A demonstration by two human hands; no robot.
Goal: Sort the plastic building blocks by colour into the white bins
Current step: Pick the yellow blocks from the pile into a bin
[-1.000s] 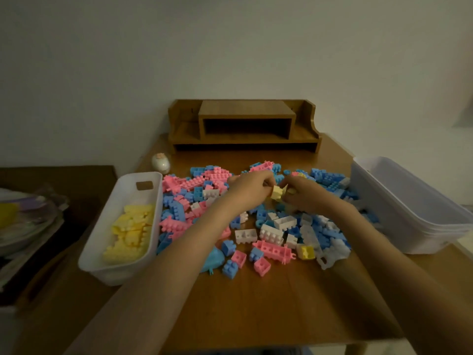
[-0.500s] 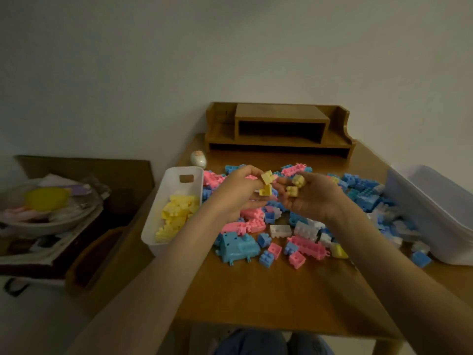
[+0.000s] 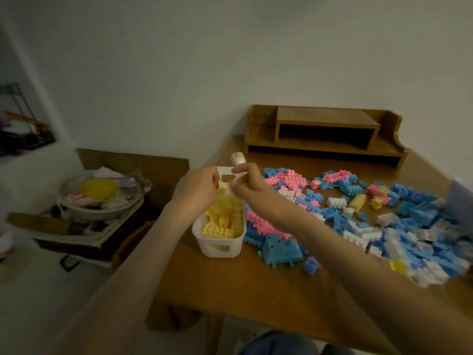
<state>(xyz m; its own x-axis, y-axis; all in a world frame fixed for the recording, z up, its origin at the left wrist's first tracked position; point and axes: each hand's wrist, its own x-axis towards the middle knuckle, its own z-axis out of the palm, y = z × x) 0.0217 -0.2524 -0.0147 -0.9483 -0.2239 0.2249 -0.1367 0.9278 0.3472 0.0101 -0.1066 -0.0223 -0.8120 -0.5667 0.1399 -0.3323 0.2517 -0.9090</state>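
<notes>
Hands hover close together over the far end of the white bin [image 3: 217, 248], which stands on the desk [image 3: 256, 290] part-filled with yellow blocks [image 3: 220, 224]. The left hand [image 3: 197, 192] seems to pinch a yellow block [image 3: 222, 187] at its fingertips. Blur hides whether the right hand [image 3: 247, 187] holds anything. Pink, blue and white blocks [image 3: 422, 213] lie heaped on the desk to the right.

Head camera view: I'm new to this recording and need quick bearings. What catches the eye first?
The left hand and right hand meet over the white bin of yellow blocks at the left edge of the wooden table, a yellow block between their fingertips. Right of it, a pile of blue, pink and white blocks covers the tabletop, with a large blue house-shaped piece nearest the bin.
</notes>
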